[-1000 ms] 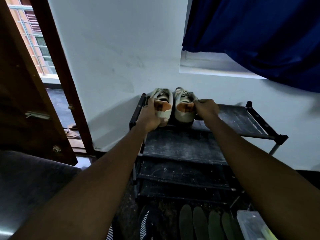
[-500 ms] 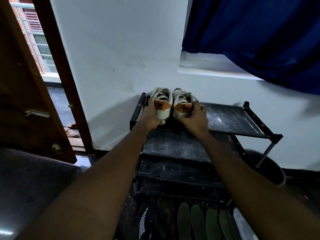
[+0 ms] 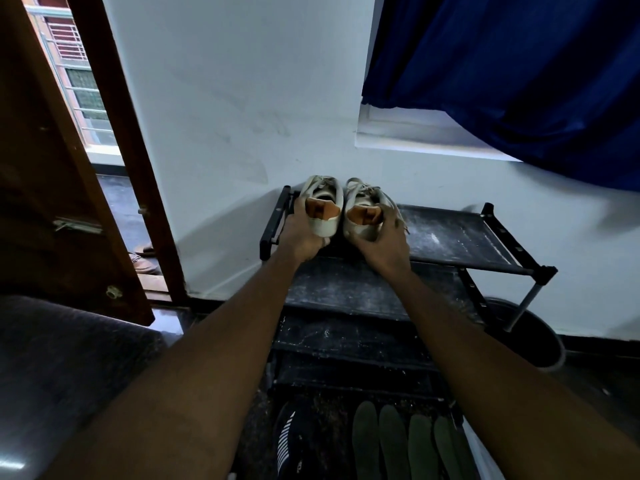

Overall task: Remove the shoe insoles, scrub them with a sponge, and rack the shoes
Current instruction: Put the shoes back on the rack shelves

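Two white sneakers with tan heel linings stand side by side, toes to the wall, at the left end of the black shoe rack's top shelf (image 3: 457, 237). My left hand (image 3: 300, 233) grips the heel of the left sneaker (image 3: 323, 206). My right hand (image 3: 384, 242) curls around the heel and right side of the right sneaker (image 3: 362, 211). Several dark green insoles (image 3: 394, 441) lie in a row on the floor in front of the rack.
A dark striped shoe (image 3: 294, 441) lies left of the insoles. A dark bucket (image 3: 540, 344) stands right of the rack. A brown door (image 3: 45, 188) hangs open at left, with a dark surface (image 3: 62, 358) below it. Blue curtain (image 3: 519, 74) hangs at upper right.
My right hand has moved from the right side of the right sneaker down to its heel. The view has shifted a little left. The left hand keeps its hold.
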